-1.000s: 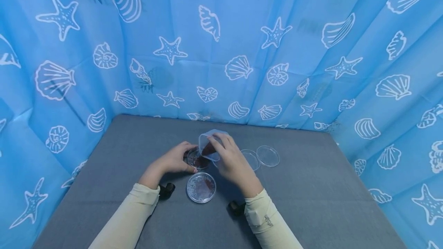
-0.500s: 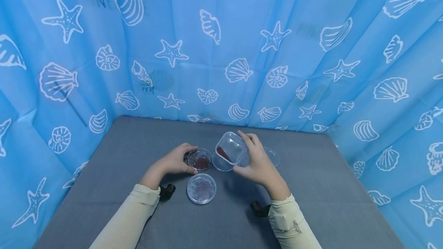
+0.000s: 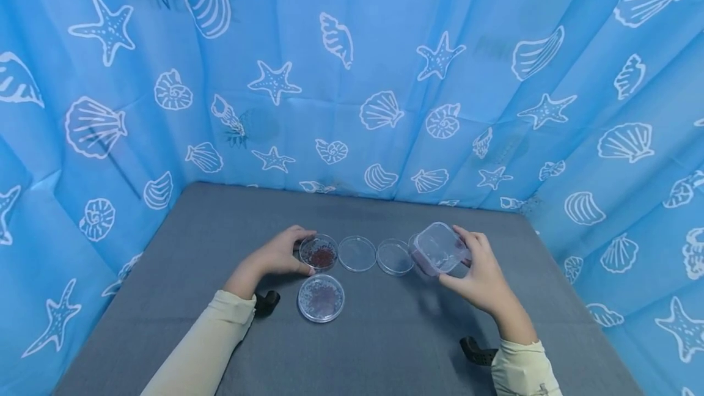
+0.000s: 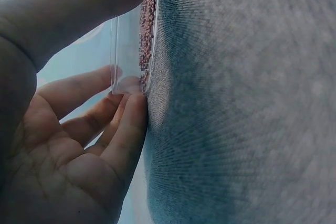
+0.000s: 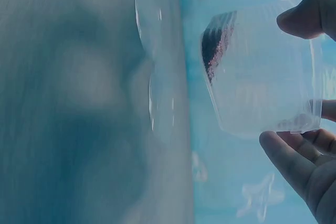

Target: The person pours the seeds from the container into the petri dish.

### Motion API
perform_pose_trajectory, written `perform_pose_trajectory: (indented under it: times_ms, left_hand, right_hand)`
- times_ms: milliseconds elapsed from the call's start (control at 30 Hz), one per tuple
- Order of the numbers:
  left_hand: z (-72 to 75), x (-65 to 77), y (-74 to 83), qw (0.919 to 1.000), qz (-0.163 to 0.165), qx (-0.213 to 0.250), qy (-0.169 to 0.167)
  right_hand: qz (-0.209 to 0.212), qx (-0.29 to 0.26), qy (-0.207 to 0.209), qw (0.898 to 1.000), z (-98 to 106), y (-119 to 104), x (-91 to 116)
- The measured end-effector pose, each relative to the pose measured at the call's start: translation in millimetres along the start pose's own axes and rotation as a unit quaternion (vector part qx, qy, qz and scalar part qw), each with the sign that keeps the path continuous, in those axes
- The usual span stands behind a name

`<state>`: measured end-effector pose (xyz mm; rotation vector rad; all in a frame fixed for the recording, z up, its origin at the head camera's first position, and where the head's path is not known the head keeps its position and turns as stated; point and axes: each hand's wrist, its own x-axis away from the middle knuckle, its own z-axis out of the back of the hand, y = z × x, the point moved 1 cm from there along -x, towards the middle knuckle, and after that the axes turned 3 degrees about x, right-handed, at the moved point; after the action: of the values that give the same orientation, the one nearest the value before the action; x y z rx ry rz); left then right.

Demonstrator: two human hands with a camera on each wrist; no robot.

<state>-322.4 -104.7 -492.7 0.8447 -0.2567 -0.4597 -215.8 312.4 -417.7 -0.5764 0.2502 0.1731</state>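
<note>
My left hand (image 3: pixel 277 255) holds a round clear petri dish (image 3: pixel 319 253) on the table, thumb and fingers at its sides. Dark red granules (image 4: pixel 147 32) lie in its bottom, seen edge-on in the left wrist view. Off to the right, my right hand (image 3: pixel 481 280) grips a clear square plastic tub (image 3: pixel 440 247), raised above the table and tilted. Some of the same granules (image 5: pixel 215 45) are gathered in one corner of the tub in the right wrist view. In front of the held dish sits another petri dish (image 3: pixel 321 299) with a reddish patch inside.
Two clear dishes (image 3: pixel 357 254) (image 3: pixel 394 256) stand in a row right of the held one. A further one is mostly hidden behind the tub. The grey cloth-covered table (image 3: pixel 385 347) meets a blue shell-patterned curtain (image 3: pixel 352 109) at its back and sides.
The right hand has carried the tub from over the held dish to the right, past the row of clear dishes, turning its opening away. The left hand has stayed on its dish.
</note>
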Motion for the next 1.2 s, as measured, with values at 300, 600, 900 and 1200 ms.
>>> perform_pose_trajectory:
  times_ms: [300, 600, 900, 1200]
  left_hand:
    - [2.6, 0.6, 1.1, 0.9999, -0.007, 0.007, 0.011]
    - [3.2, -0.3, 1.1, 1.0, 0.0, -0.001, 0.009]
    - [-0.4, -2.0, -0.4, 1.0, -0.007, 0.006, 0.005]
    - [-2.2, -0.1, -2.2, 0.9997, 0.005, 0.014, 0.017]
  right_hand:
    - [-0.075, 0.037, 0.0, 0.997, 23, 47, 21]
    - [-0.105, 0.057, -0.027, 0.992, 26, 71, 25]
    - [-0.134, 0.067, -0.041, 0.988, 21, 82, 34]
    - [-0.157, 0.106, -0.063, 0.98, 22, 81, 30]
